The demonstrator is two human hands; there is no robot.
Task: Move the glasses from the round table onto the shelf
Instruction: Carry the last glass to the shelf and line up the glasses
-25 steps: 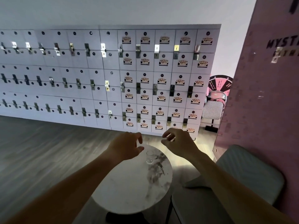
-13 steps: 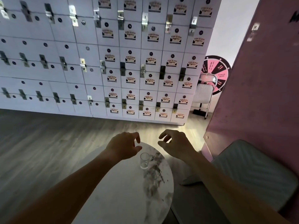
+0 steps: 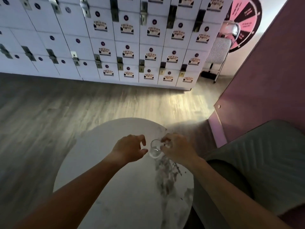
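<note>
A small clear glass (image 3: 155, 150) stands upright on the round white marble table (image 3: 115, 187), near its far right edge. My right hand (image 3: 178, 149) comes in from the right, its fingertips and thumb closed on the right side of the glass's rim. My left hand (image 3: 130, 148) hovers just left of the glass with its fingers curled apart, holding nothing and a small gap away from it. A glint between my right fingers is too blurred to identify.
A wall of white lockers (image 3: 132, 47) stands across the wooden floor (image 3: 49, 113) ahead. A pink partition (image 3: 264, 88) and a grey cushioned seat (image 3: 264, 171) lie close on the right. A folding chair (image 3: 219, 50) and a pink prize wheel (image 3: 245, 22) are at the far right.
My view has tilted down and moved closer to the table. My right hand has dropped onto the glass and closed on its rim, and my left hand has lowered beside it.
</note>
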